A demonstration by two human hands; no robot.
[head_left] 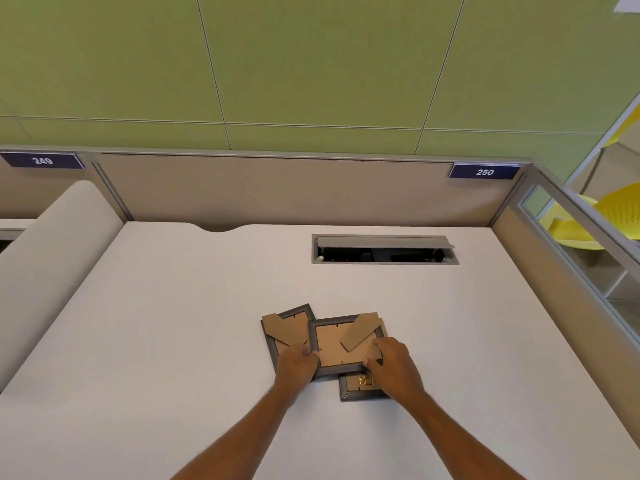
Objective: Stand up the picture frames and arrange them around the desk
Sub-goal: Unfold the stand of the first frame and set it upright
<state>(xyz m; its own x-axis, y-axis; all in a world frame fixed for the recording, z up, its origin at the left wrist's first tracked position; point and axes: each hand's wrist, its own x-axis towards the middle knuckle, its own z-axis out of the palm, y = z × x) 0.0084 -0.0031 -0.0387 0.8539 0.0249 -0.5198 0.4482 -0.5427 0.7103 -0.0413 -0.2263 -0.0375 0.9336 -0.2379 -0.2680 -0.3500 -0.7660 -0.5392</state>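
Note:
Three dark-edged picture frames lie face down in an overlapping pile on the white desk (173, 323). The top frame (334, 344) shows its brown cardboard back and a folded-out stand flap (360, 330). My left hand (298, 367) grips its left edge, and my right hand (393, 365) grips its lower right corner. A second frame (284, 327) lies under it to the left, its stand flap flat. The third frame (356, 389) peeks out below with a brass hanger, partly hidden by my right hand.
An open grey cable hatch (384, 251) is set into the desk behind the pile. Beige partition walls (277, 188) enclose the desk at the back and right, with number tags 249 and 250. A yellow chair (588, 216) stands beyond the right partition.

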